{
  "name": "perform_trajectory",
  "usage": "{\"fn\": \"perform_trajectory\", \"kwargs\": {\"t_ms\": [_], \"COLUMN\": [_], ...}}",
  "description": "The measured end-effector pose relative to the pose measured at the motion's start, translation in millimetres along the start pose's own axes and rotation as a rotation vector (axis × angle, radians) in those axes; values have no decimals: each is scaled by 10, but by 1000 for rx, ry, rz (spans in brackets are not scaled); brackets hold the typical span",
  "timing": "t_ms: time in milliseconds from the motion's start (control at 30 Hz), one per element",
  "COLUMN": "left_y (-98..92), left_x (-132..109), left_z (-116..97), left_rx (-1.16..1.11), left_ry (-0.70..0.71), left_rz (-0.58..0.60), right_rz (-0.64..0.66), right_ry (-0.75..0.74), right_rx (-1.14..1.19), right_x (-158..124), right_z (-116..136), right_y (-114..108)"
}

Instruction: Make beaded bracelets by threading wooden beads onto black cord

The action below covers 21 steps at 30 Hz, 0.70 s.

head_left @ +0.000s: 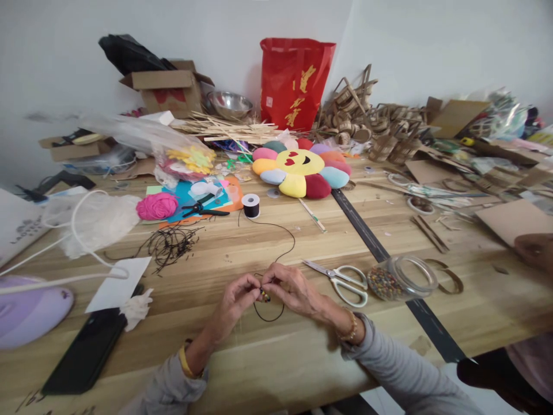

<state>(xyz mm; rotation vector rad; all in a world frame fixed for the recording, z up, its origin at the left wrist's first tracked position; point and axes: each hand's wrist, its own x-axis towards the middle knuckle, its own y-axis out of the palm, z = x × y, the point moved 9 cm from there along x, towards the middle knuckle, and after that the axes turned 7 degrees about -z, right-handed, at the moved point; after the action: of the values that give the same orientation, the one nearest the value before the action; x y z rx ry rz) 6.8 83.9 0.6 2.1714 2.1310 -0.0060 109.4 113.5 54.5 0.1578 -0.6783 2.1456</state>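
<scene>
My left hand (pixel 237 301) and my right hand (pixel 292 290) meet above the table, thumbs and fingertips pinched close together. Between them hangs a small cluster of colourful beads (pixel 264 295) strung on thin black cord (pixel 268 319). Both hands look closed on this beaded cord; the exact grip is hidden by the fingers. From the hands the cord loops below and runs up toward a white spool of black cord (pixel 251 206). White-handled scissors (pixel 341 280) lie right of my right hand, beside a clear jar of mixed beads (pixel 400 279) tipped on its side.
At left are a dark phone (pixel 84 351), crumpled tissue (pixel 137 308), tangled black cord pieces (pixel 173 245), pliers (pixel 203 210) and pink yarn (pixel 156 206). A flower cushion (pixel 301 167) and red bag (pixel 296 83) stand behind. Another person's hand (pixel 536 249) shows at the right edge.
</scene>
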Motion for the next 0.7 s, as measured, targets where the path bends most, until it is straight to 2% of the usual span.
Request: {"fn": "perform_trajectory", "kwargs": {"t_ms": [167,433,533,700], "left_y": [4,26,57,55], "left_x": [1,13,27,36], "left_z": [11,38,60,124], "left_rx": [-17,-100,-159,-260], "left_ry": [-2,-39,-71,-187], "left_rz": [0,-7,7,-22], "right_rz": [15,4,27,-27], "right_ry": [15,-87,-65,33], "right_rx": [29,-98,-93,-66], "right_x": [-19,-27,-11,30], "right_z": [-15,71,49,13], "right_y": [36,16,19,-96]}}
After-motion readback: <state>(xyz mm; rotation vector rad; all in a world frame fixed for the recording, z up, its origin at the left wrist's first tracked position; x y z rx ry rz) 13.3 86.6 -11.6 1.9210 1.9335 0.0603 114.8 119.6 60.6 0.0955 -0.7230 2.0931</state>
